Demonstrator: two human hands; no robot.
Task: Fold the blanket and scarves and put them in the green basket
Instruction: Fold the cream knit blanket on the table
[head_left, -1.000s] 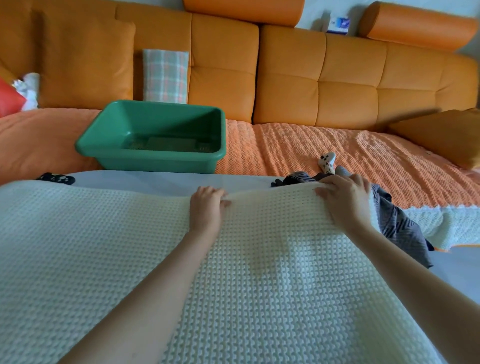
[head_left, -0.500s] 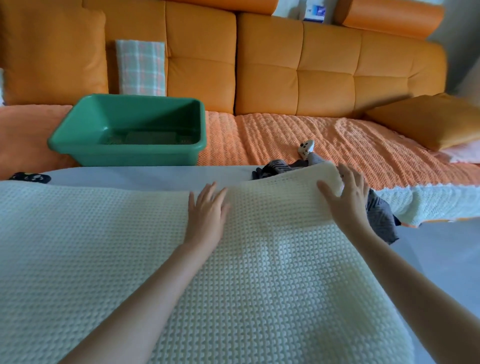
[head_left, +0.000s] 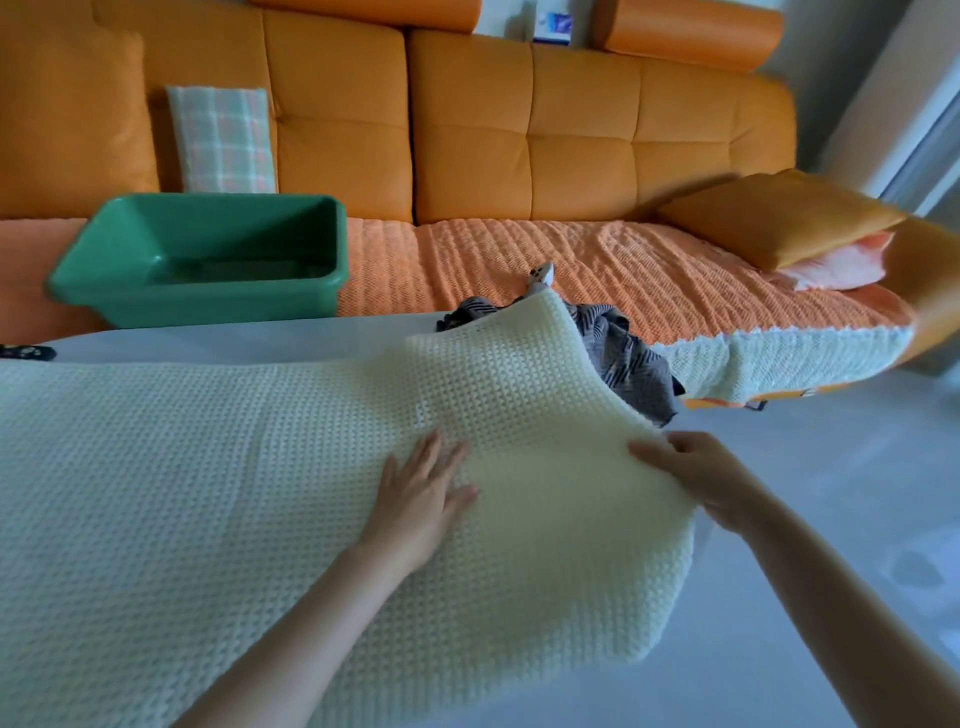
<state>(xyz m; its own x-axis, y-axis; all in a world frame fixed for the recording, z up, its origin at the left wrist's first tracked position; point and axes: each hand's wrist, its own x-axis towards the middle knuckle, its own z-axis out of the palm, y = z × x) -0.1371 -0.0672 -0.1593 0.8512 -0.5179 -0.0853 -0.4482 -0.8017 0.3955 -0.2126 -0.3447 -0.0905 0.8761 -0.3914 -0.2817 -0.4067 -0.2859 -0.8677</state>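
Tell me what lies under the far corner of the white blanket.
A dark grey striped scarf pokes out on either side of the raised blanket corner; the rest of it, and anything else beneath, is covered.

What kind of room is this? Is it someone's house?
Most likely a living room in a home. A big orange sofa with a loose cushion fills the back, a green basket sits on its seat, and a white knitted blanket is spread out in front.
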